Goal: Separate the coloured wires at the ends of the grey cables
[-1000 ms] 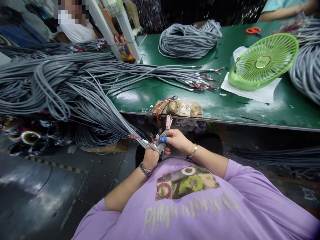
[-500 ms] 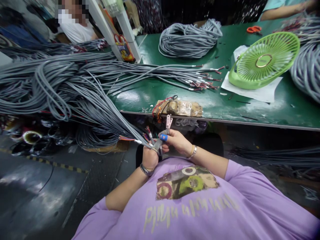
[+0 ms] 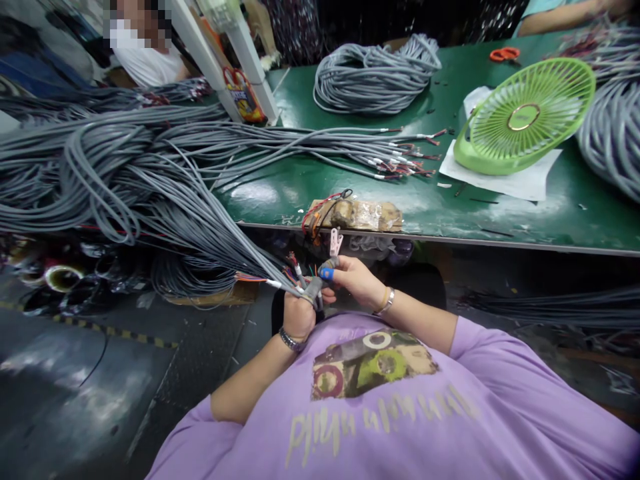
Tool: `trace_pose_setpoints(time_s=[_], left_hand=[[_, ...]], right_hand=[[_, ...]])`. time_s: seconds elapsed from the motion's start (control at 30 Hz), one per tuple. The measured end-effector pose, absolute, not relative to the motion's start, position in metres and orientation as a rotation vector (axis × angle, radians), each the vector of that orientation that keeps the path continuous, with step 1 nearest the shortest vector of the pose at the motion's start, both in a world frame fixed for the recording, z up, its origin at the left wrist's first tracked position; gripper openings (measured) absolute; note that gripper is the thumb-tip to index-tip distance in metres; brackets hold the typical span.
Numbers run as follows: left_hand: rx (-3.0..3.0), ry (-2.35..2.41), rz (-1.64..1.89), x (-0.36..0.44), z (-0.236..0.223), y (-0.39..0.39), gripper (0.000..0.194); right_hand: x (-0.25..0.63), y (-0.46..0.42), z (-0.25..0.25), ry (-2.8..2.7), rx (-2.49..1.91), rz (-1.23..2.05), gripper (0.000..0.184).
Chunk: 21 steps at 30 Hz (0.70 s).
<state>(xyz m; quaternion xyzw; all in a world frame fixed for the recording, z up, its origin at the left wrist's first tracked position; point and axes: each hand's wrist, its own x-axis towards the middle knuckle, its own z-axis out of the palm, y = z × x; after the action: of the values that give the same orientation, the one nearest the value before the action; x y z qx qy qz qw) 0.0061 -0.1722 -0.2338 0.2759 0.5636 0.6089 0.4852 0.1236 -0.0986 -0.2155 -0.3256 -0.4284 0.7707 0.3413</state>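
My left hand [image 3: 299, 317] is closed around a bunch of grey cables [image 3: 255, 250] near their ends. Thin coloured wires [image 3: 250, 277] and white sleeves stick out past its fingers. Close on the right, my right hand [image 3: 359, 285] is closed too, fingertips pinched beside the cable ends. A blue band [image 3: 327, 274] wraps its thumb. Whatever sits between those fingertips is too small to make out. Just above them stands a pale pink clip [image 3: 335, 243], close to the table edge. A grey wrapping [image 3: 314, 289] shows between the two hands.
On the green table [image 3: 280, 200] lie a taped block with wires [image 3: 363, 215], more grey cables with stripped ends [image 3: 395, 160], a coil [image 3: 370, 77], a green fan [image 3: 530, 117] and orange scissors [image 3: 504, 54]. Two other people are across the table.
The view has shifted slightly. Both hands hold nearly the same pose, with the right fingertips still beside the cable ends.
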Motion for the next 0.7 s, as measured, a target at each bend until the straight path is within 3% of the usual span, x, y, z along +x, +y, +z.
trace_pose_setpoints(time_s=[0.7], left_hand=[[0.595, 1.413, 1.552, 0.009, -0.221, -0.169, 0.033]], right_hand=[[0.136, -0.101, -0.222, -1.198, -0.898, 1.982, 0.031]])
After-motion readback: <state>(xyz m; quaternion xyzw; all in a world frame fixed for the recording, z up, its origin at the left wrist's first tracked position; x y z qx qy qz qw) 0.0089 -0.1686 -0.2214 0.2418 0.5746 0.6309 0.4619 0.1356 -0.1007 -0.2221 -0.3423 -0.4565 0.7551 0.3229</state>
